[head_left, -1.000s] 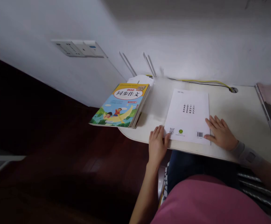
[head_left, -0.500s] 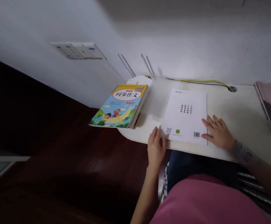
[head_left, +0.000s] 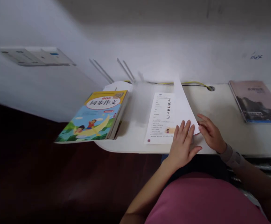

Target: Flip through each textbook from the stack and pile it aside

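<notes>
A thin white book (head_left: 161, 119) lies on the white desk, its printed inner page showing small text and pictures. One white leaf (head_left: 183, 104) of it stands raised and curved over toward the right. My left hand (head_left: 183, 143) rests against the lower part of this leaf, fingers stretched out and thumb apart. Beside the leaf's lower right corner is my right hand (head_left: 211, 133), a band on its wrist and its fingers partly bent and apart. Whether its fingertips press on the corner is hard to make out.
A colourful stack of books (head_left: 93, 116) overhangs the desk's left end. Behind it stands a white device with antennas (head_left: 126, 70). A pinkish book (head_left: 258, 101) lies to the right. A yellow cable (head_left: 196, 83) runs along the wall to a hole; a socket panel (head_left: 36, 56) is at left.
The white book went from closed, back cover up, to opened with a leaf lifted. My left hand moved right, across the book's lower edge. The view shifted to the right.
</notes>
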Action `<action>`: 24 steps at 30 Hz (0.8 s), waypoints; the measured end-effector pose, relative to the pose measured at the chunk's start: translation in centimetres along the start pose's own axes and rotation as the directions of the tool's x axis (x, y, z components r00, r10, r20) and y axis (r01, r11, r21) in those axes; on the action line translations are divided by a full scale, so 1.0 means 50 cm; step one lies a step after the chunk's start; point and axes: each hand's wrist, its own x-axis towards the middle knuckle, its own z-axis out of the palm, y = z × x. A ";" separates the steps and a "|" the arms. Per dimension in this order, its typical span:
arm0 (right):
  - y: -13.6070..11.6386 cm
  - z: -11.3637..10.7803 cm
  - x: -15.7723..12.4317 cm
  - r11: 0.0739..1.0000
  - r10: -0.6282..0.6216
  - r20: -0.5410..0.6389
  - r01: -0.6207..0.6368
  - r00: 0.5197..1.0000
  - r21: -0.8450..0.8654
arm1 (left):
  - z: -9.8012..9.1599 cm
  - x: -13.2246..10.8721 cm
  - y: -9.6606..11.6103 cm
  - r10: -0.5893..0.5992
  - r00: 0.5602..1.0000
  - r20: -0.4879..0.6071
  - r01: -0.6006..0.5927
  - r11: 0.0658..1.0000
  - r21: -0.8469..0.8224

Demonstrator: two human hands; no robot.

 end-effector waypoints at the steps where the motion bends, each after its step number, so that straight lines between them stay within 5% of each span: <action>1: -0.005 -0.004 -0.007 0.995 0.081 -0.050 -0.078 0.995 0.058 | 0.003 0.010 0.007 0.021 0.999 0.025 -0.022 0.999 0.031; 7: 0.014 -0.053 -0.051 0.937 0.325 -0.238 -0.277 0.915 0.213 | 0.020 0.072 0.033 -0.034 0.985 0.168 -0.016 0.958 0.285; 11: 0.043 -0.080 -0.073 0.938 0.262 -0.258 -0.308 0.930 -0.157 | 0.058 0.099 0.044 -0.099 0.965 0.243 -0.010 0.912 0.410; 14: 0.069 -0.105 -0.090 0.767 0.109 -0.259 -0.247 0.960 -0.592 | 0.093 0.101 0.046 -0.120 0.948 0.296 -0.026 0.894 0.446; 17: 0.098 -0.133 -0.112 0.498 0.061 -0.103 -0.120 0.993 -0.859 | 0.117 0.094 0.044 -0.116 0.939 0.325 -0.048 0.889 0.456; 20: 0.121 -0.155 -0.135 0.327 0.128 0.033 -0.011 0.991 -0.945 | 0.129 0.090 0.044 -0.100 0.939 0.330 -0.065 0.889 0.454; 24: 0.131 -0.169 -0.148 0.287 0.143 0.113 0.068 0.983 -0.956 | 0.141 0.089 0.045 -0.095 0.937 0.337 -0.071 0.890 0.450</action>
